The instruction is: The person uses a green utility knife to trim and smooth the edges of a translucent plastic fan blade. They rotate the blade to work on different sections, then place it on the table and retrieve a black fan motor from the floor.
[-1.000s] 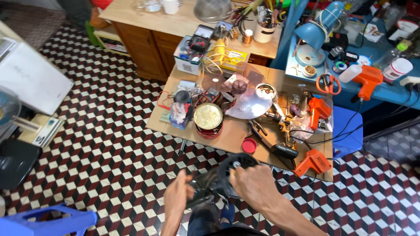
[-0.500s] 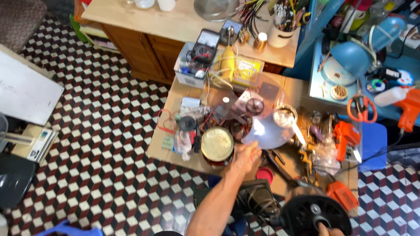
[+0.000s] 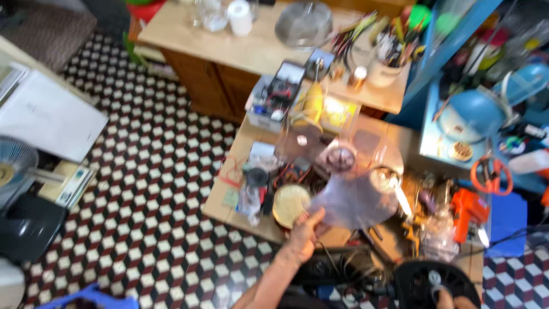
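Since half a second ago the clear fan blade (image 3: 349, 191) has been lifted off the table (image 3: 229, 206) by the left hand (image 3: 306, 232), fingers pinched on a blade's edge. The right hand (image 3: 452, 297) is only partly seen at the black fan housing (image 3: 434, 283); its grip cannot be told. Risk: the thinly held blade may slip or knock the round tin (image 3: 290, 205). A yellow packet (image 3: 337, 114) lies behind, an orange drill (image 3: 466, 209) to the right.
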